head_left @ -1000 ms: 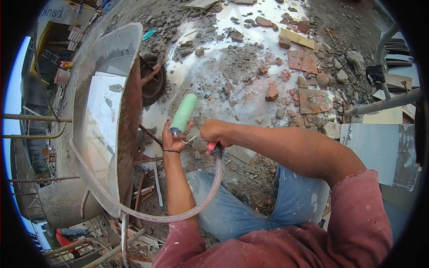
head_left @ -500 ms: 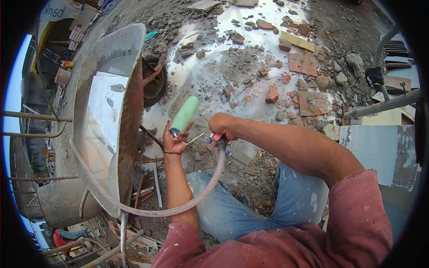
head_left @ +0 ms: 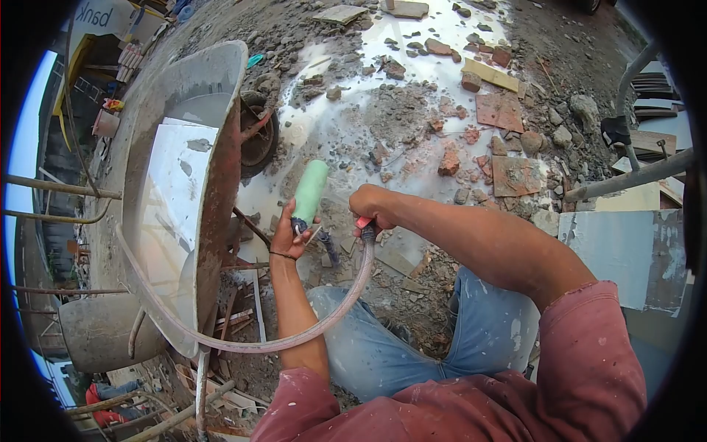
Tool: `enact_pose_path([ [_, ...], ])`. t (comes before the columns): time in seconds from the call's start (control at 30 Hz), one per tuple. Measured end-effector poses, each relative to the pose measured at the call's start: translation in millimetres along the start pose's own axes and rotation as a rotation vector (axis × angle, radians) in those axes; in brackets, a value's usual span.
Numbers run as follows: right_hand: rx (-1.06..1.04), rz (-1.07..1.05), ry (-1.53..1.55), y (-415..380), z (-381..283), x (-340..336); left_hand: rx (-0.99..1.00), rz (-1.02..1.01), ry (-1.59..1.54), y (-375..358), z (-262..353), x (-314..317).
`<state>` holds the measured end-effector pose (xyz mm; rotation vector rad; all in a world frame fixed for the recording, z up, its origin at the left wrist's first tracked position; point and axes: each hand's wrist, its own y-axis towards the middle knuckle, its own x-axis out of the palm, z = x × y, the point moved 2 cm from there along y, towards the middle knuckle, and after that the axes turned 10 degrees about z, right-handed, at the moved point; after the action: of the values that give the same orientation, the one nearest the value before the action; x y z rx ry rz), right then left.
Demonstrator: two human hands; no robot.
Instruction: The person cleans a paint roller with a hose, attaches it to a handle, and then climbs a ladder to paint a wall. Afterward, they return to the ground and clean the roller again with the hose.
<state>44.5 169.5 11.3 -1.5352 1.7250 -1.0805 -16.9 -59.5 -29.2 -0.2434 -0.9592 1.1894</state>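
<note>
Beside a wheelbarrow (head_left: 223, 166), a left hand (head_left: 284, 239) curls its fingers around the lower end of a green roller (head_left: 309, 186); its handle (head_left: 329, 249), angled across moments ago, now hangs down, likely turning a fresh side toward the hose (head_left: 366, 261) gripped by the right hand's (head_left: 373, 203) closed fingers.

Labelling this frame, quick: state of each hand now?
Left hand: closed, holding the green roller near its lower end.
Right hand: closed, holding the hose by its end.
</note>
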Motion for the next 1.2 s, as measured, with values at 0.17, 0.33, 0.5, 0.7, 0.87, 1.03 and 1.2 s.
enact_pose_path([
  [0.17,0.008,-0.073,-0.030,-10.5,1.4,8.1,0.494,0.349,0.875,-8.9,-1.7,13.4],
  [0.33,-0.019,-0.100,-0.061,-28.8,1.6,15.6,0.888,0.463,1.370,-8.9,5.4,19.1],
  [0.5,-0.012,-0.110,-0.069,-24.5,3.3,15.5,0.991,0.422,1.428,-6.7,-1.5,30.0],
  [0.7,-0.027,-0.016,-0.032,-15.8,1.6,5.1,1.081,0.492,1.355,-7.4,2.7,30.7],
  [0.87,-0.043,-0.123,-0.051,-29.0,6.5,13.9,1.092,0.523,1.349,-10.7,2.2,28.0],
  [1.03,-0.039,-0.126,-0.030,-25.4,5.9,13.3,1.058,0.547,1.359,-9.6,0.9,25.5],
  [1.2,-0.029,-0.110,-0.010,-26.6,4.4,12.2,1.062,0.565,1.426,-9.0,0.0,23.7],
])
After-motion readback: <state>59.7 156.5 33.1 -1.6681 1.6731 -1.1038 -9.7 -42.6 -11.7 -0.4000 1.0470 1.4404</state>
